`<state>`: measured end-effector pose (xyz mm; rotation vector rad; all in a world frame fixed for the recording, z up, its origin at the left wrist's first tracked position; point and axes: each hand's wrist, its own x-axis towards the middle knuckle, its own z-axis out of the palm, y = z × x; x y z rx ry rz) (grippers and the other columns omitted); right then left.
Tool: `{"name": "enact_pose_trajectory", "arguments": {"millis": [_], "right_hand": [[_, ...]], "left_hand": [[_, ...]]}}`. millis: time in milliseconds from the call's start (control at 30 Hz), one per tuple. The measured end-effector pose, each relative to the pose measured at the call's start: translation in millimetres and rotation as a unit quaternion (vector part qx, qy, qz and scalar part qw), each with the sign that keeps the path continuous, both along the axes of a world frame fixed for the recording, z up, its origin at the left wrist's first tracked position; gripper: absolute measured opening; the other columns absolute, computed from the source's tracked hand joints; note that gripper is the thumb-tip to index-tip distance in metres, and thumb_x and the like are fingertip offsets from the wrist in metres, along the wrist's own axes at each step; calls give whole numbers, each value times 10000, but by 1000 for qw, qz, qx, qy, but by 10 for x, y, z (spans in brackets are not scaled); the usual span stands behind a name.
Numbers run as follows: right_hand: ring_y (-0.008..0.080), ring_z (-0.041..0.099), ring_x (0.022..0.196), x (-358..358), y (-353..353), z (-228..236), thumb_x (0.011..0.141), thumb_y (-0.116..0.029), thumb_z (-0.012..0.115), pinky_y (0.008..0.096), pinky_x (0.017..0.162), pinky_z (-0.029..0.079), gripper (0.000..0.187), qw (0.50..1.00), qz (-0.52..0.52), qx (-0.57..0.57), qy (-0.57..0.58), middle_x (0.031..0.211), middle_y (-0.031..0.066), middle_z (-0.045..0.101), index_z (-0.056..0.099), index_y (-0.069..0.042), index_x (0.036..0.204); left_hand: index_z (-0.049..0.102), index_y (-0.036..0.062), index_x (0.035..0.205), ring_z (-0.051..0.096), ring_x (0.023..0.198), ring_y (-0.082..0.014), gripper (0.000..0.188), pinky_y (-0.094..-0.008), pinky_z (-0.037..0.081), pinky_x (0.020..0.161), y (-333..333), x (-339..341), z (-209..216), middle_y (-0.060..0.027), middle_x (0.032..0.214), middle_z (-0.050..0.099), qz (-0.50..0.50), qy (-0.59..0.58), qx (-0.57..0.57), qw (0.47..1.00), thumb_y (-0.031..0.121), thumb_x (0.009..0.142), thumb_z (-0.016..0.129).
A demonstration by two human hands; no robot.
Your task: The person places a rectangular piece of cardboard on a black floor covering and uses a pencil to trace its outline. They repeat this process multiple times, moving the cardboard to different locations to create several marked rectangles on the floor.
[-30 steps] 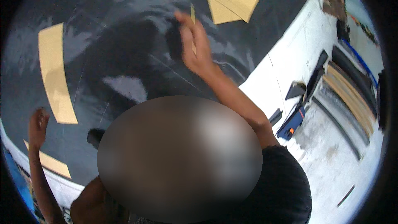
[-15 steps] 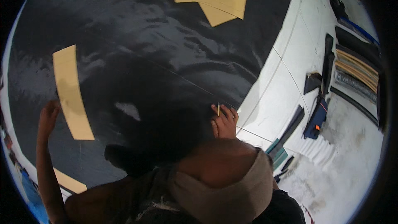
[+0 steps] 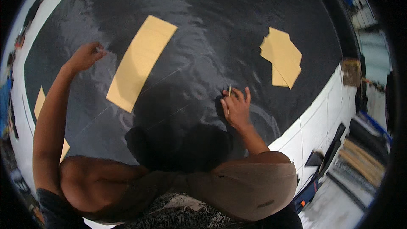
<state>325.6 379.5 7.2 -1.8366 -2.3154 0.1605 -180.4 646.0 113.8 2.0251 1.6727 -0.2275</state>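
Note:
A long tan card strip (image 3: 142, 63) lies slanted on a shiny black sheet (image 3: 203, 0), left of the middle. To its left my left hand (image 3: 87, 56) is raised, a gap away from the strip, its fingers loosely bent and apart with nothing in them. My right hand (image 3: 237, 109) is over the sheet, right of the middle. Between its fingers it holds a thin, pale yellow, pencil-like stick (image 3: 229, 91), pointing up and away. Faint pale lines cross the sheet between the strip and my right hand.
Several overlapping tan card pieces (image 3: 282, 55) lie at the right. Another tan card (image 3: 40, 101) is partly hidden behind my left forearm. The sheet covers a white table (image 3: 316, 116). Beyond its right side are stacked boards (image 3: 360, 161) and a dark blue item (image 3: 307, 197).
The view has turned, so the strip and the card pile appear farther right. My left hand has moved away from the strip's left edge. My right hand still holds the stick.

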Motion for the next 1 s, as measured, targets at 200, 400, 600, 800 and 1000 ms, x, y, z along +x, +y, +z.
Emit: {"name": "enact_pose_trajectory", "arguments": {"millis": [200,400,600,800,1000], "right_hand": [[316,486,1368,-551,754,-95,995,-231,619,576,1215,227,149,991,130,-26,4,1352,79,626,636,-83,1004],[327,547,1311,-820,1558,-109,1014,-277,580,581,1187,281,213,982,179,-22,-57,1321,100,652,633,-84,1089],[361,616,1189,-842,2595,826,1000,-245,601,514,1061,432,256,974,209,-36,-77,1180,171,694,632,-49,1162],[406,653,1001,-838,2882,1745,969,-169,645,487,850,529,268,979,142,-78,-127,1055,193,692,629,-19,1190],[428,645,1002,-803,2469,2010,970,-195,627,510,874,522,214,934,187,-283,-114,1001,203,678,622,-35,1113]], "left_hand": [[663,45,1134,675,902,-280,349,-412,518,790,35,-516,-384,-173,960,713,22,-28,-23,999,340,949,682],[673,59,1116,660,1023,-386,349,-476,519,852,43,-215,-790,-187,1084,695,-84,-14,11,996,340,909,680],[583,110,1379,560,1239,-355,720,-511,465,992,-746,1037,-846,-178,1318,602,-190,8,-55,980,540,820,732],[357,119,1562,277,1466,-416,963,-549,321,1150,-643,1286,-911,-204,1564,317,-222,44,-12,974,662,833,676],[348,72,1554,210,1515,-452,905,-573,243,1207,-422,852,-1062,-236,1605,268,-181,-82,0,980,496,858,741]]}}
